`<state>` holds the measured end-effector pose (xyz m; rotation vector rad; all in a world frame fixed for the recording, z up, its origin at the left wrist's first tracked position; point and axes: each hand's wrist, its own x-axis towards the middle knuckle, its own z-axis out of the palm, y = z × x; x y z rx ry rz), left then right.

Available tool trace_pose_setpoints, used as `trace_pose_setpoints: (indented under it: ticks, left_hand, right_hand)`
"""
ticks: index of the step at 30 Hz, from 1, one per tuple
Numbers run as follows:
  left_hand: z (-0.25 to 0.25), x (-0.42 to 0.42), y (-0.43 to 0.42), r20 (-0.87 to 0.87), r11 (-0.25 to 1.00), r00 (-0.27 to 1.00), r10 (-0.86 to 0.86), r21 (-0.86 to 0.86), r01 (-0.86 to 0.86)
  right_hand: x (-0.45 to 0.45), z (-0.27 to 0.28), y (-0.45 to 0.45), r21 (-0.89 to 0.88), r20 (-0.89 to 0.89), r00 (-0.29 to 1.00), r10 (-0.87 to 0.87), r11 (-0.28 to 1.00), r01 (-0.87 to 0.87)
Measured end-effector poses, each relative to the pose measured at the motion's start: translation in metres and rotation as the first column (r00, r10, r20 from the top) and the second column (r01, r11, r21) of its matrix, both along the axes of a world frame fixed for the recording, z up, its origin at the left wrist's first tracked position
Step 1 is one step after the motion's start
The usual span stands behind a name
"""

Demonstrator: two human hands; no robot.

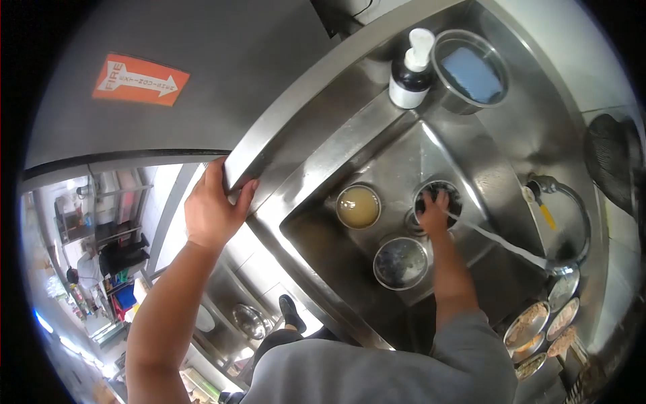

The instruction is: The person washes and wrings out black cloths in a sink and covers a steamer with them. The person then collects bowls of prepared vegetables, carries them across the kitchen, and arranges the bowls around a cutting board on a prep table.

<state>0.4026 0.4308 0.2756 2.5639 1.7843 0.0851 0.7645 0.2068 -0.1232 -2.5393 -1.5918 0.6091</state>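
Observation:
My left hand (pixel 219 209) grips the raised metal edge (pixel 242 158) of the sink counter, thumb on the near side. Down in the steel sink (pixel 316 252), my right hand (pixel 434 214) reaches into a round metal container (pixel 418 196), its fingers curled on dark contents that I cannot make out. A stream of water (pixel 494 240) runs from the tap toward this container. Beside it stand a bowl of cloudy yellowish liquid (pixel 358 207) and a bowl of greyish, bubbly water (pixel 400 263).
On the sink's back ledge are a dark pump bottle (pixel 409 77) and a tub (pixel 464 104) with a blue sponge (pixel 471 73). A curved tap (pixel 584 232) rises at right. Several food-soiled dishes (pixel 528 326) lie at lower right. A yellow-handled brush (pixel 546 214) lies near the tap.

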Motion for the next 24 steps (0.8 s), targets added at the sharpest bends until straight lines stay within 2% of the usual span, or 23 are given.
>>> trace_pose_setpoints:
  ticks: [1,2,3,4,6,8,11,12,13,14,16,17,19,23,24]
  left_hand:
    - [-0.001,0.0,0.0,0.024,1.0,1.0,-0.019,0.013,0.018]
    - [-0.003,-0.002,0.002,0.002,1.0,1.0,-0.02,0.005,0.02]
    - [-0.006,-0.004,0.002,0.018,0.999,0.999,-0.029,0.021,0.029]
    - [-0.008,-0.006,0.002,0.039,0.998,0.998,-0.038,0.041,0.037]
    - [-0.01,-0.005,0.001,0.036,0.999,0.999,-0.034,0.04,0.032]
    - [-0.01,-0.005,0.004,0.052,0.983,0.988,-0.145,0.121,0.137]
    - [-0.001,0.0,0.0,0.055,0.999,0.998,-0.029,0.017,0.028]
    - [0.0,0.0,0.0,0.033,0.998,0.999,0.04,-0.04,-0.038]
    - [-0.009,-0.008,0.002,0.043,0.995,0.997,-0.065,0.075,0.062]
    - [-0.007,-0.007,0.001,0.053,0.995,0.997,-0.063,0.075,0.059]
    - [-0.002,-0.003,0.001,0.026,0.999,0.999,-0.04,0.023,0.039]
    - [-0.001,-0.002,0.001,0.039,0.999,0.998,-0.041,0.026,0.04]
    - [0.001,-0.002,0.0,-0.005,1.0,1.0,-0.008,-0.003,0.008]
    - [0.004,-0.002,-0.003,0.007,1.0,1.0,-0.006,-0.008,0.006]
    - [0.005,-0.001,-0.002,0.009,1.0,1.0,-0.011,-0.005,0.011]
  right_hand:
    - [0.004,-0.017,0.003,-0.046,-0.046,0.998,-0.051,0.998,0.049]
    - [0.012,-0.038,0.003,0.012,0.087,0.991,0.1,0.995,-0.101]
    - [0.027,-0.086,-0.007,-0.159,0.102,0.951,0.293,0.948,-0.275]
    - [0.034,-0.129,-0.012,-0.32,0.088,0.874,0.479,0.844,-0.43]
    - [0.029,-0.128,0.0,-0.372,0.012,0.893,0.449,0.831,-0.413]
    - [0.034,-0.098,0.017,-0.475,-0.088,0.925,0.369,0.801,-0.364]
    - [0.04,-0.067,0.025,-0.566,-0.153,0.948,0.279,0.761,-0.315]
    - [0.039,-0.079,0.011,-0.084,-0.099,0.992,0.077,0.993,-0.086]
    - [0.039,-0.081,-0.005,0.419,-0.157,0.98,-0.12,0.891,0.176]
    - [0.038,-0.052,-0.017,0.421,-0.146,0.982,-0.118,0.891,0.169]
    - [0.032,0.042,-0.029,0.408,-0.319,0.939,-0.132,0.875,0.261]
    - [0.03,0.076,-0.032,0.413,-0.306,0.943,-0.132,0.874,0.257]
    - [0.03,0.127,-0.04,0.074,-0.314,0.878,-0.361,0.913,0.402]
    - [0.031,0.172,-0.052,0.132,-0.314,0.865,-0.392,0.884,0.448]
    - [0.032,0.183,-0.052,0.23,-0.375,0.833,-0.406,0.83,0.508]
